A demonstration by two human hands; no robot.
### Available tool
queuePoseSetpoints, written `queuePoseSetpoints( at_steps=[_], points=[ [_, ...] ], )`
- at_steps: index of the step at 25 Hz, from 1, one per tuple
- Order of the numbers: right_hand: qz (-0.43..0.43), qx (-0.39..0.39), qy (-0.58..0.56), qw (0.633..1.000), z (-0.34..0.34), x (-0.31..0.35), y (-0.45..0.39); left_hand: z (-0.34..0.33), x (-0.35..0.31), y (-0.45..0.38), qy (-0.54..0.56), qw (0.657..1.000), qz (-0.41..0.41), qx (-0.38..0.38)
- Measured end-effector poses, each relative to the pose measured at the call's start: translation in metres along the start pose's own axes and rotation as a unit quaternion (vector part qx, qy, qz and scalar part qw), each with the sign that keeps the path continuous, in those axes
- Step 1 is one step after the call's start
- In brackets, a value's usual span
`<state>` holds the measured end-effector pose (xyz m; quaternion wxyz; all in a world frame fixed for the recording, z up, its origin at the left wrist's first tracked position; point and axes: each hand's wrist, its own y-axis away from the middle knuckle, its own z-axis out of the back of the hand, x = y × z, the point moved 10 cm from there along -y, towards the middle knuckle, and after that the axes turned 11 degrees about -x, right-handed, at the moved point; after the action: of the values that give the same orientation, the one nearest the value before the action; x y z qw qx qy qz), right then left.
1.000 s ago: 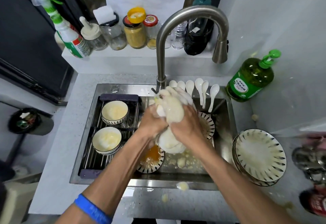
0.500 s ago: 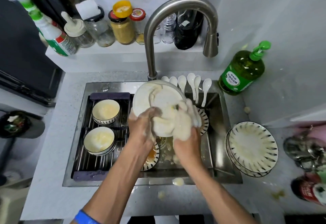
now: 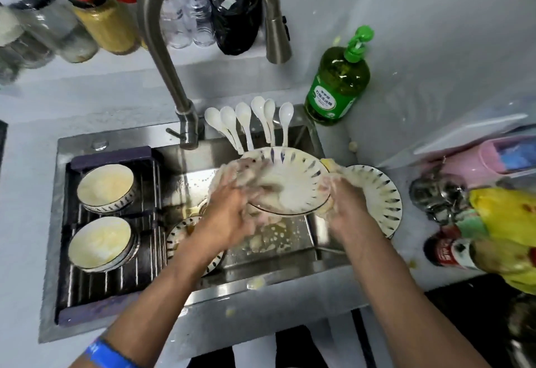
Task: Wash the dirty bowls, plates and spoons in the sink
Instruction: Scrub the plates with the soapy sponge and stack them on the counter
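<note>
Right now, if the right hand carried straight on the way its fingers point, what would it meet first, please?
Probably the stack of plates on the counter: the right hand, gripping the soapy plate, points up and slightly right towards it. Depth is unclear.

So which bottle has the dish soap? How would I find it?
Start at the steel sink and follow its back edge to the right corner, past the row of white spoons. The soap bottle stands there on the counter: see-through green, green label, and the only one with a bright green pump.
</note>
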<state>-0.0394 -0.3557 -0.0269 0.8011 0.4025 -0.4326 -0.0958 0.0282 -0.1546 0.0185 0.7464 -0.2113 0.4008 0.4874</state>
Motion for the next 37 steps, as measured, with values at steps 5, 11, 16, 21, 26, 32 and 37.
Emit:
queuePoseSetpoints(
  at_steps=[5, 11, 16, 21, 26, 32, 37],
  points=[
    [0.142, -0.074, 0.053, 0.986, 0.086, 0.012, -0.045, -0.113, 0.031, 0.02, 0.383, 0.836, 0.387, -0.069],
    [0.426, -0.141, 0.258, 0.856, 0.092, 0.07, -0.019, -0.171, 0.017, -0.013, 0.194, 0.916, 0.341, -0.084],
    [0.451, -0.045, 0.139, 0.88, 0.04, 0.068, 0.015, -0.172, 0.02, -0.026, 0.2, 0.93, 0.307, -0.029],
    [0.399, 0.052, 0.1, 0.91, -0.044, -0.004, 0.015, -0.135, 0.171, -0.011, 0.26, 0.817, 0.492, -0.153],
    [0.339, 0.075, 0.122, 0.93, -0.094, -0.091, -0.028, -0.17, 0.289, -0.053, 0.323, 0.733, 0.563, -0.203],
    [0.292, 0.061, 0.19, 0.935, -0.085, -0.124, -0.071, -0.194, 0.341, -0.069, 0.335, 0.691, 0.59, -0.248],
    [0.241, 0.093, 0.145, 0.955, -0.081, -0.127, -0.081, -0.183, 0.301, -0.093, 0.277, 0.791, 0.519, -0.166]
  ],
)
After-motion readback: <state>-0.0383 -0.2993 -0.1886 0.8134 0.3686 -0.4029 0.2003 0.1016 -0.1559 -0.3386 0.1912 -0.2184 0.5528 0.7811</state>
